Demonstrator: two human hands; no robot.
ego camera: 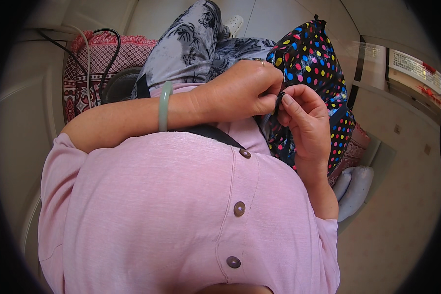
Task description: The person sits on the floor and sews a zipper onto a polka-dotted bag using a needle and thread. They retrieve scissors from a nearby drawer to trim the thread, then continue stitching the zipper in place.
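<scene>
A black bag with multicoloured polka dots [308,62] lies against the right side of my lap, its shiny surface creased. At its near edge my left hand [248,88] is curled with thumb and forefinger closed at a small black strip [280,96]. Facing it, my right hand [305,114] pinches the same strip between thumb and fingertips. Whether the strip is a zip end or a strap cannot be made out, since the fingers cover most of it. A pale green bangle [164,106] circles my left wrist.
Left of my printed trousers [183,47] is a red patterned woven cover [132,51] with a fringe. A black cable [114,35] and a white cable [88,66] cross it beside a dark rounded object [121,84]. Pale cushion-like objects [354,193] lie at right. A white clog [235,25] shows ahead.
</scene>
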